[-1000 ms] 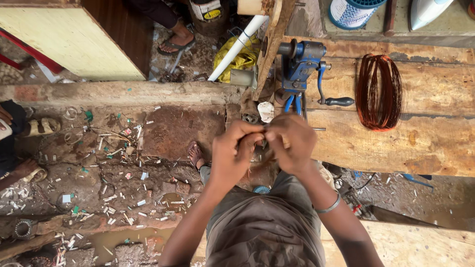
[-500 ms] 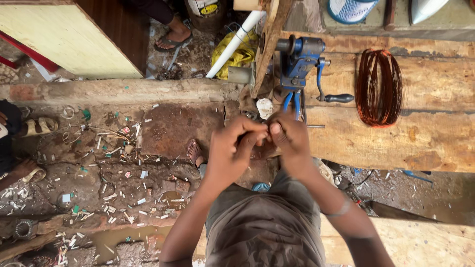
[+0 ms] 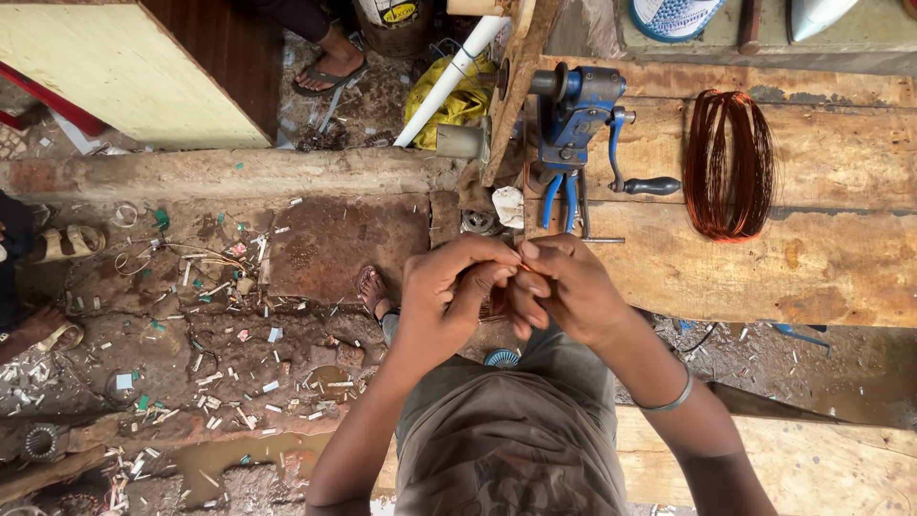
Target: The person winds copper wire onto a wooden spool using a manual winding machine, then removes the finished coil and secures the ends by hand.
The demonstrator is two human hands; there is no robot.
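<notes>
Left hand [image 3: 444, 301] and right hand [image 3: 564, 287] are pinched shut together on a small copper wire piece [image 3: 495, 304], held just below the blue vise [image 3: 573, 119]. Wire is judged light, thin, springy; best gripped at fingertips.

L hand [image 3: 444, 296] & R hand [image 3: 564, 287] meet at chest ht — fingers curled, tips pinched together.

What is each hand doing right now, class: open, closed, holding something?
Left hand: closed, fingers pinching a small coppery piece.
Right hand: closed on the same piece; what it is cannot be told.
</notes>
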